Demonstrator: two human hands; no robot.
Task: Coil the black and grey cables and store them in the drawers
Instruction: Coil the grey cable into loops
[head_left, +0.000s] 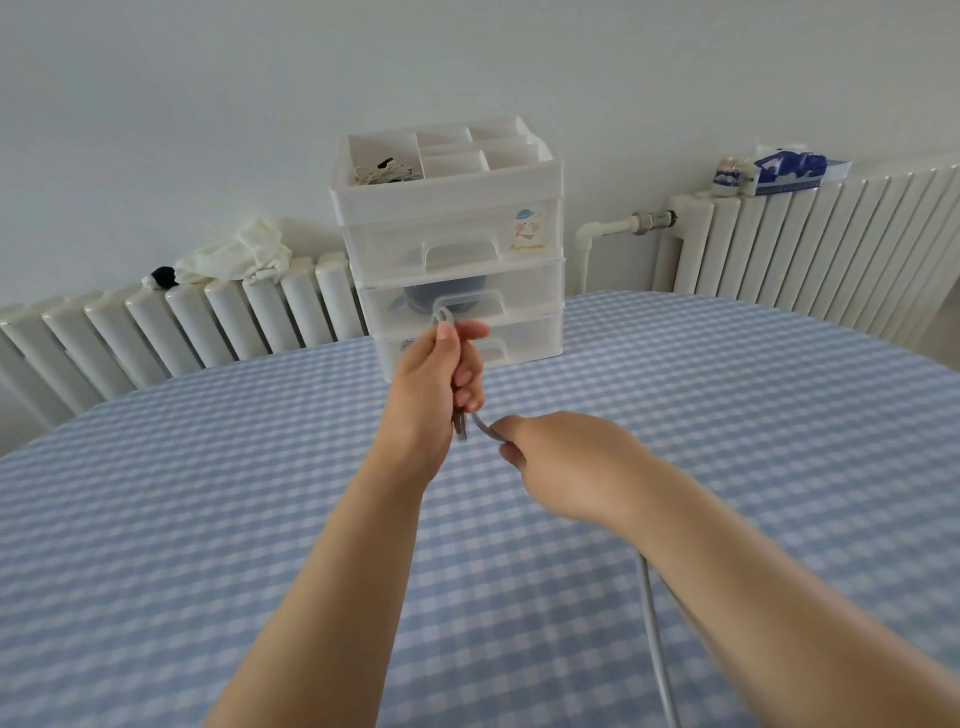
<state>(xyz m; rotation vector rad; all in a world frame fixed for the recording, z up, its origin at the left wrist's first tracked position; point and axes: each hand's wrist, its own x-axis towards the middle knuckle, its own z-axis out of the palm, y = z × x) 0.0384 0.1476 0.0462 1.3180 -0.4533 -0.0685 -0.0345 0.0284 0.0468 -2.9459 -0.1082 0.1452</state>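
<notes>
Grey cable (655, 623) is being looped above the table (208, 519); left hand (431, 384) is gripping the folded bundle, right hand (566, 462) pinching the loose run. Probably keep loops even, feeding slack steadily, drawers (457, 249) ahead.

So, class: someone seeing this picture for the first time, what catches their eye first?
Two bare hands at centre: the left hand grips loops of a thin grey cable, and the right hand pinches its trailing length. Behind them, a white plastic drawer unit stands on the blue-and-white checked tablecloth.
</notes>
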